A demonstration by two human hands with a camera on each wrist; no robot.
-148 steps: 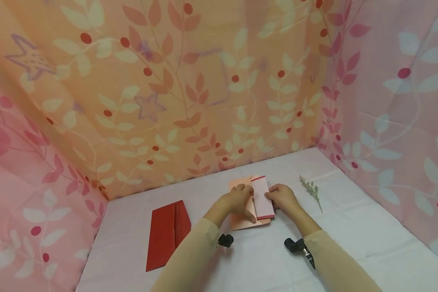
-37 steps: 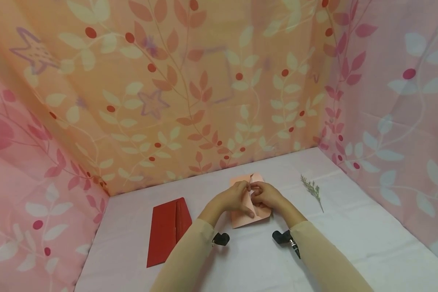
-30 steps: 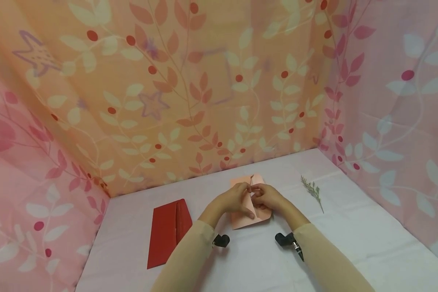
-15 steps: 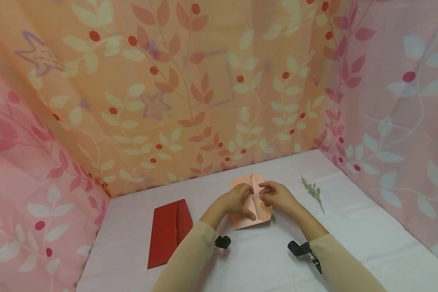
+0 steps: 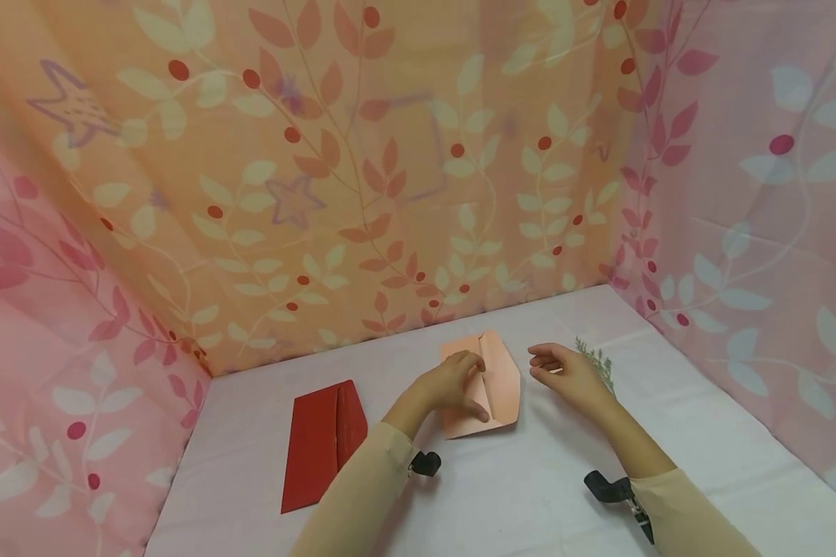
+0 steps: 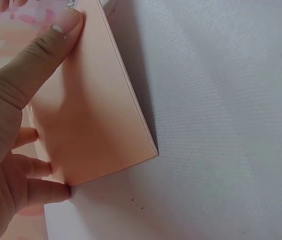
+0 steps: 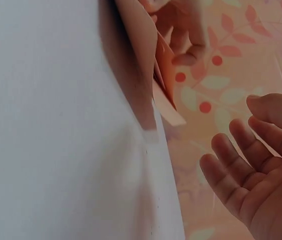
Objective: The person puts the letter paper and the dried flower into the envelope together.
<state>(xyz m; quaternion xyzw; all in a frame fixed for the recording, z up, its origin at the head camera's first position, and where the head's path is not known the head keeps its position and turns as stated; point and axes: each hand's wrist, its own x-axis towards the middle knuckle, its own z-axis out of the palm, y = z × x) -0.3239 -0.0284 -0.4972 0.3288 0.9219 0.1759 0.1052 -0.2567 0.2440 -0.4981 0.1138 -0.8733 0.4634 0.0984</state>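
Note:
A peach envelope point(image 5: 505, 383) lies on the white table with its pointed flap spread to the right. My left hand point(image 5: 440, 388) grips its body, thumb near the mouth and fingers at the far side. In the left wrist view, the thumb presses the envelope's face point(image 6: 90, 115) and fingertips meet its edge. To the right of the flap, my right hand point(image 5: 573, 379) hovers apart from it, fingers loosely bent and holding nothing. The right wrist view shows that hand point(image 7: 261, 175) with spread fingers and the raised flap point(image 7: 143, 45) beyond. The pink-edged card is out of sight.
A red envelope point(image 5: 312, 445) lies to the left, its flap also spread. A green sprig point(image 5: 602, 367) lies behind my right hand, partly covered. Patterned curtains point(image 5: 390, 193) stand along the table's back and sides. Black cameras point(image 5: 426, 464) hang under both wrists.
Earlier, my right hand held the pink-edged card over the envelope, then its fingers were at the envelope's mouth. It has since drawn away rightward, leaving the flap uncovered. The left hand has stayed put.

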